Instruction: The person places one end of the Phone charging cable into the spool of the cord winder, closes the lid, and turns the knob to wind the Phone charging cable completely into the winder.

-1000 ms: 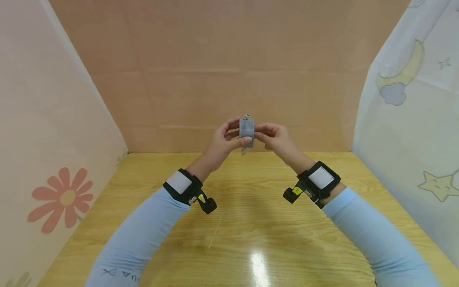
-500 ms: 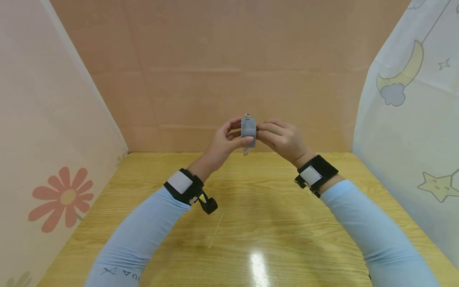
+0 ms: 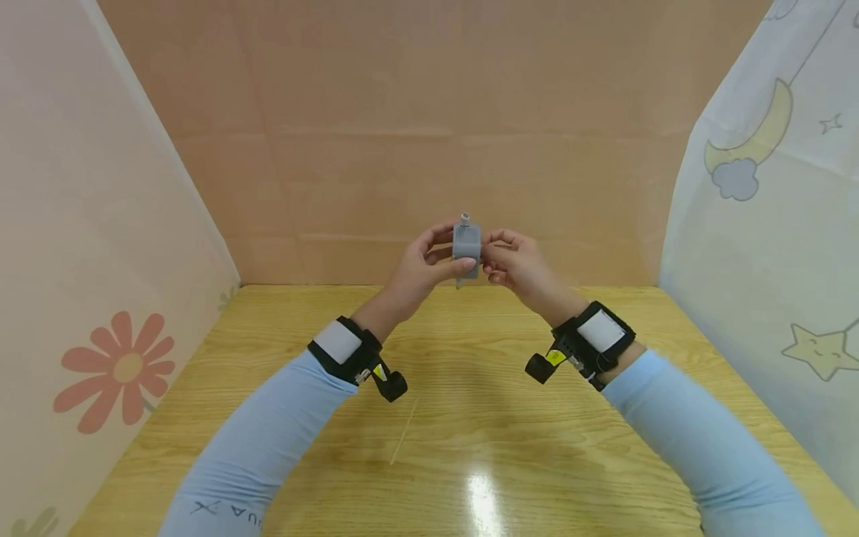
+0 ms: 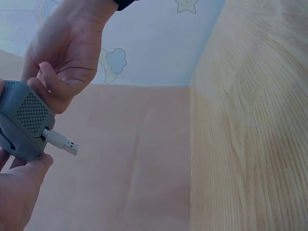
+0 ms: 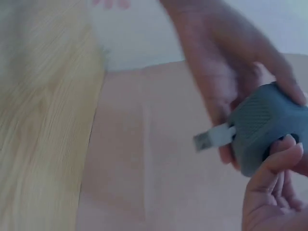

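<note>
A small grey box-shaped device (image 3: 466, 243) with a textured face is held in the air above the far edge of the wooden table (image 3: 470, 388). A metal USB plug (image 4: 61, 141) sticks out of its end. My left hand (image 3: 447, 250) grips it between thumb and curled fingers. My right hand (image 3: 488, 252) pinches its right side. The left wrist view shows the device (image 4: 24, 124) between my left thumb below and my right hand (image 4: 65, 57) above. In the right wrist view the device (image 5: 263, 130) and its plug (image 5: 214, 136) sit between both hands.
A plain cardboard wall (image 3: 429, 134) stands behind the table. A flower-print sheet (image 3: 101, 298) closes the left side, and a moon-and-star sheet (image 3: 772, 224) closes the right. A thin pale line (image 3: 404, 440) lies on the tabletop below my hands.
My right wrist rolled over the device half a second ago and has turned back, fingers still on its right side. The device stays almost where it was; my left hand is steady.
</note>
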